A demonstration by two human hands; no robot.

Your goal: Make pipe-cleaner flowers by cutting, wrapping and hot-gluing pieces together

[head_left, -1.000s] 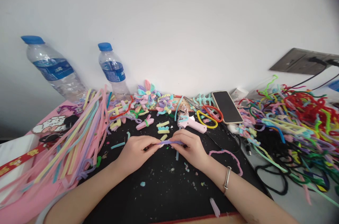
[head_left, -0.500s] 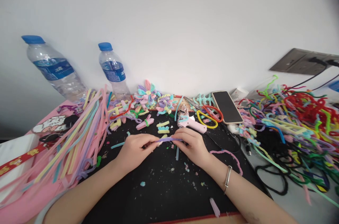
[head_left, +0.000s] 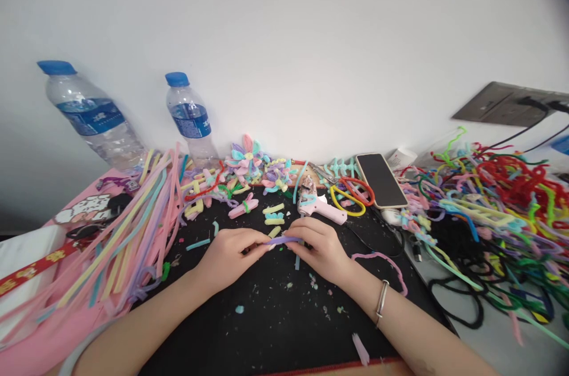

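Note:
A short purple pipe cleaner [head_left: 283, 240] stretches between my two hands above the black mat [head_left: 213, 322]. My left hand [head_left: 233, 254] pinches its left end between thumb and forefinger. On the other end, the fingertips of my right hand [head_left: 320, 248] are closed. Just beyond the hands lie short yellow and blue pipe cleaner pieces [head_left: 274, 219]. A pale pink glue gun [head_left: 326, 209] rests behind my right hand. Left of it, a folded pink bundle [head_left: 243, 206] lies on the mat.
Long pastel pipe cleaners [head_left: 120, 228] fan out at the left. Scissors [head_left: 351, 195] with red and yellow handles and a phone [head_left: 382, 180] lie at the back right. Two water bottles [head_left: 191, 118] lean on the wall. Tangled colourful pipe cleaners [head_left: 511, 204] heap at the right.
Both hands have come slightly nearer to me with the purple pipe cleaner. A yellow piece beyond them now shows more fully.

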